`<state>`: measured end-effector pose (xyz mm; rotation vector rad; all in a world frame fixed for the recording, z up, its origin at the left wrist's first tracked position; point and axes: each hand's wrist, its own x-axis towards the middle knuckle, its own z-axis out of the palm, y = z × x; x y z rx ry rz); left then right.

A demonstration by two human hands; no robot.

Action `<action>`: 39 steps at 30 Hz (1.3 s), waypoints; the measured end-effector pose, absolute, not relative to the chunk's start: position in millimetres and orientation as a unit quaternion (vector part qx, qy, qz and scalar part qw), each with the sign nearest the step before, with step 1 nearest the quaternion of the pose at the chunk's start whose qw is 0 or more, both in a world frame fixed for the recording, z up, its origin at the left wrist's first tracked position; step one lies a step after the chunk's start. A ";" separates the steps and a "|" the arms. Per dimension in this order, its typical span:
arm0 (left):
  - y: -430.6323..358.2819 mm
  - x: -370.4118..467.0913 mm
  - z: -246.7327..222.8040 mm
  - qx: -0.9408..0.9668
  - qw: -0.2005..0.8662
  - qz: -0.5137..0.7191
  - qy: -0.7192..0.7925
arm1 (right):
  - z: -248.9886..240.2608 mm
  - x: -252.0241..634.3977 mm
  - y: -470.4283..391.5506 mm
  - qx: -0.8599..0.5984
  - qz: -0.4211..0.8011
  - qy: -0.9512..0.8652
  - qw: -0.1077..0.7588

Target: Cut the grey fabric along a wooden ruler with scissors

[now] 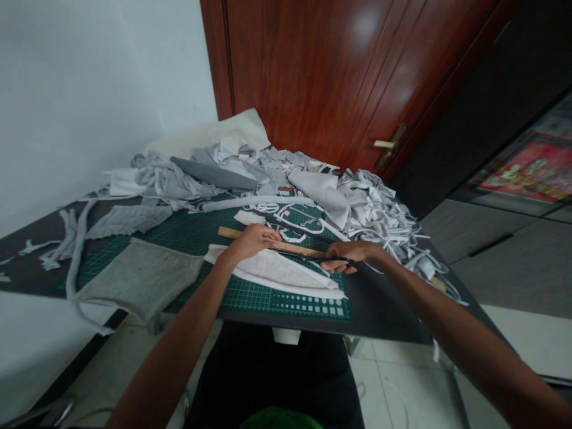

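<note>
While the right grip point(342, 257) is closed around the handles of a pair of scissors point(308, 258), the left grip point(257, 239) lies bent over a wooden ruler point(290, 246), its fingertips down on the wood; whether it also pinches anything beneath cannot be told. The scissors point left from the right grip, their dark blades lying along the near side of the ruler. The ruler slants from the far left, where its end sticks out past the left grip, to the near right, where it stops just beside the right grip. A pale, curved piece of cloth point(281, 271) with thick whitish edging lies just on the near side of the ruler and scissors, on a green cutting mat point(245, 299). Most of it stretches right from the left grip, and its right tip lies near the right grip, on the near side.

The mat lies on a dark surface point(384, 304). To the left, a grey cloth point(138, 274) hangs partly over the near edge, with a wrinkled grey piece point(127, 220) beyond it and long pale strips point(80, 232) farther left. Along the far side, a big heap of rags point(384, 214) spreads to the right, before a reddish-brown door point(313, 77)
</note>
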<state>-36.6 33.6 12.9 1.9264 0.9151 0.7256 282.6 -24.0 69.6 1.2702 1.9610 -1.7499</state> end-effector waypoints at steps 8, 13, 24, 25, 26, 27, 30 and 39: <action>34.9 -38.0 11.1 0.772 0.430 0.297 0.363 | 64.7 277.4 -17.5 0.422 -0.605 0.666 0.110; 34.2 -38.2 13.3 0.773 0.424 0.300 0.365 | 67.8 272.1 -17.5 0.435 -0.598 0.664 0.109; 33.6 -37.3 11.6 0.768 0.427 0.303 0.369 | 64.7 270.0 -18.6 0.431 -0.593 0.674 0.091; 33.1 -37.3 11.7 0.766 0.431 0.303 0.368 | 64.8 269.9 -18.6 0.434 -0.589 0.675 0.092; 32.7 -37.3 11.8 0.764 0.435 0.304 0.367 | 65.1 269.9 -18.8 0.439 -0.585 0.676 0.094; 32.3 -37.2 12.0 0.762 0.437 0.305 0.368 | 65.5 269.8 -18.9 0.443 -0.580 0.677 0.095; 31.4 -36.7 12.4 0.758 0.440 0.308 0.370 | 66.6 269.5 -19.5 0.450 -0.578 0.674 0.097; 33.2 -35.6 8.7 0.757 0.434 0.311 0.376 | 61.0 271.5 -18.4 0.433 -0.591 0.675 0.083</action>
